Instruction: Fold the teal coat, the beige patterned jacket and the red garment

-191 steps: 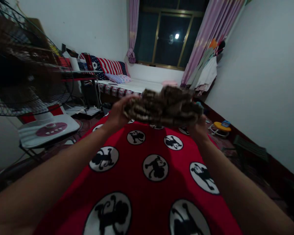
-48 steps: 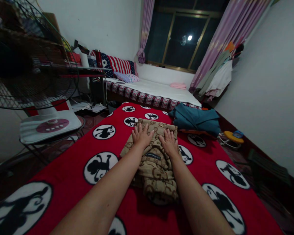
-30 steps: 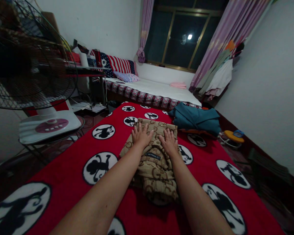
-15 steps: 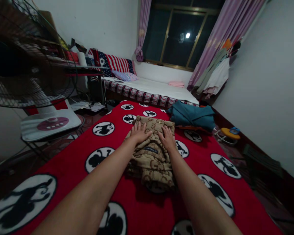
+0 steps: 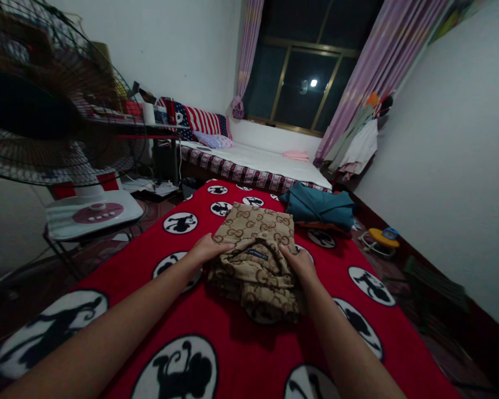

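A folded tan shirt (image 5: 255,221) with a brown repeating pattern lies in front of me on a red blanket (image 5: 249,360) printed with black figures in white circles. Its collar, with a dark label inside, faces me. My left hand (image 5: 210,247) grips the shirt's left edge, thumb on top and fingers hidden underneath. At the right edge, my right hand (image 5: 297,259) grips it the same way. Beyond the shirt to the right lies a folded teal garment (image 5: 318,204), with something orange under it.
A standing fan (image 5: 45,116) rises at the left on a white base. Behind it is a cluttered desk (image 5: 166,128). A second bed (image 5: 249,152) stands below the window. To the right are a yellow stool (image 5: 383,237) and hanging clothes (image 5: 357,144).
Both hands have moved from lying flat on top of the shirt to its two side edges, where they now grip it. The view has tilted slightly upward.
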`<state>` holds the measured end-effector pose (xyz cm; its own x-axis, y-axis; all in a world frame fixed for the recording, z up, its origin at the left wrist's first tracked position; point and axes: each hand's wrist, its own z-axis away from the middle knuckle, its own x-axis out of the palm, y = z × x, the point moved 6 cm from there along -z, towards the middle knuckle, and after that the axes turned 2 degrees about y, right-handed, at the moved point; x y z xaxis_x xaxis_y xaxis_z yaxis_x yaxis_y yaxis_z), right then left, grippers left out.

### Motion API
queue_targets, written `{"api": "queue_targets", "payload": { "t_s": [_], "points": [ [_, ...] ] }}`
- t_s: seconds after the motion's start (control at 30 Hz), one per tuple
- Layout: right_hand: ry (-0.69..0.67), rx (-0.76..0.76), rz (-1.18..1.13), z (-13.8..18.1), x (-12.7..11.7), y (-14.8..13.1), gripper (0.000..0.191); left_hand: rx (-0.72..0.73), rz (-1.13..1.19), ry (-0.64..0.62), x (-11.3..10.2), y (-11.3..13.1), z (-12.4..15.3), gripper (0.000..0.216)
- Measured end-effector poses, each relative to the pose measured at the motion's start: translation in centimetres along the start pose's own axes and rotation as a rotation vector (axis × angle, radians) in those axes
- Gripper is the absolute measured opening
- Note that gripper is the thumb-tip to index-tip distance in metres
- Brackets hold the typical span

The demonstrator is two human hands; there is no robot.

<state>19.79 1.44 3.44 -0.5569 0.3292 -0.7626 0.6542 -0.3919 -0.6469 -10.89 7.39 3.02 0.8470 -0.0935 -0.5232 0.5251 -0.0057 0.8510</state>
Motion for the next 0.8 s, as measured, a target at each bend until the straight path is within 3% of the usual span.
{"api": "queue_targets", "payload": {
  "t_s": [0.07,0.1,0.17,0.23,0.37,0.47,0.57,0.67,0.8],
  "points": [
    [-0.102,0.007,-0.14,-0.9,0.3,0.3,0.05,0.03,0.142,-0.103,0.6,1.1,0.2,0.05],
    [-0.118,0.006,-0.174,-1.3,0.2,0.1,0.045,0.063,0.104,-0.086,0.7,2.0,0.5,0.045],
    [-0.082,-0.012,-0.177,-1.5,-0.5,-1.0,0.04,0.172,-0.14,0.067,0.8,4.8,1.6,0.038],
    [-0.02,-0.09,-0.087,-0.9,-1.6,-3.4,0.043,0.308,-0.425,0.173,2.2,8.2,3.3,0.032],
    [-0.02,-0.29,0.249,2.2,-2.0,-9.4,0.084,0.435,-0.675,0.176,7.6,11.6,7.2,0.04],
    [-0.128,-0.361,0.44,3.5,-0.1,-11.7,0.112,0.496,-0.67,0.142,10.5,11.3,9.7,0.047],
    [-0.185,-0.377,0.567,2.6,1.8,-12.1,0.119,0.541,-0.613,0.115,11.2,10.2,11.5,0.047],
    [-0.178,-0.35,0.574,0.7,2.4,-11.3,0.104,0.631,-0.51,0.037,10.7,10.2,12.4,0.053],
    [-0.009,-0.357,0.388,-0.2,0.9,-8.9,0.046,0.751,-0.046,-0.121,8.3,11.8,10.6,0.03]
  ]
}}
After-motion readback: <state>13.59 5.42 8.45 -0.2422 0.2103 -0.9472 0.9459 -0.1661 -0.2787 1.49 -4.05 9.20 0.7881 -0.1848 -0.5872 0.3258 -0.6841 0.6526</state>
